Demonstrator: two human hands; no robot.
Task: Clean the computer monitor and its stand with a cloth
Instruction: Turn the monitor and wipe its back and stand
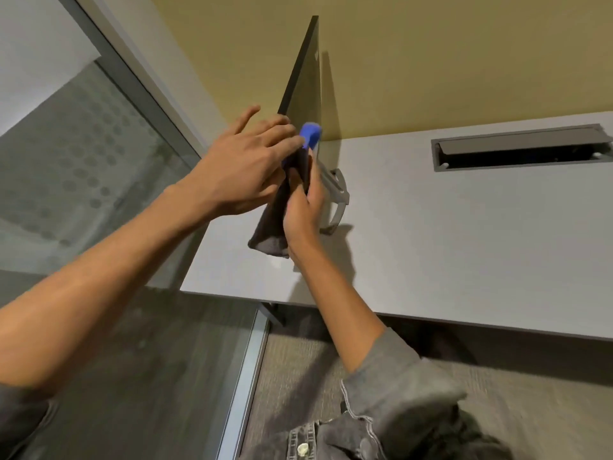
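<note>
The dark monitor stands edge-on to me on the grey desk. Its grey stand shows behind my hands. My right hand grips a dark grey cloth against the monitor's lower corner, and the cloth's loose end hangs down to the left. My left hand lies with straight, spread fingers against the monitor's near edge. Its fingertips touch a small blue piece at the top of the cloth; I cannot tell what that piece is.
A grey cable slot with its flap up is set into the desk at the right. A frosted glass partition with a metal frame runs along the left. A yellow wall rises behind the desk. Carpet lies below.
</note>
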